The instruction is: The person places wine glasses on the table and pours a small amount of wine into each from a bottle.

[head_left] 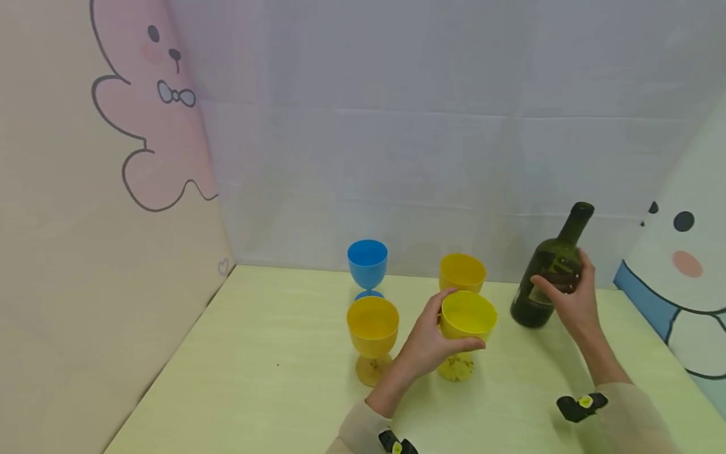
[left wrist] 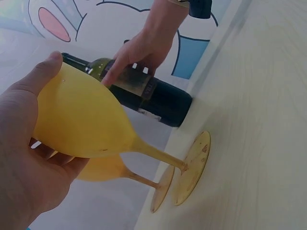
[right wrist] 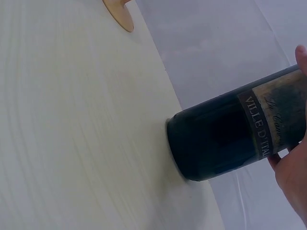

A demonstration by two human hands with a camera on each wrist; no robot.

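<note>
My left hand [head_left: 425, 345] holds the bowl of a yellow goblet [head_left: 468, 318], thumb on its near side and fingers round the far side. In the left wrist view, the goblet's foot [left wrist: 194, 170] is down at the table. My right hand [head_left: 577, 306] grips a dark green wine bottle [head_left: 551, 265] round its labelled body. The bottle leans a little to the right, and in the right wrist view its base [right wrist: 184, 151] is close to the tabletop. A second yellow goblet [head_left: 462, 271] stands just behind the held one, partly hidden by it.
Left of my left hand stands an orange-yellow goblet [head_left: 372, 326], with a blue goblet [head_left: 367, 263] behind it. The pale table [head_left: 244, 372] ends at a white curtain [head_left: 351, 157] at the back. Printed cartoon sheets [head_left: 57, 252] flank both sides.
</note>
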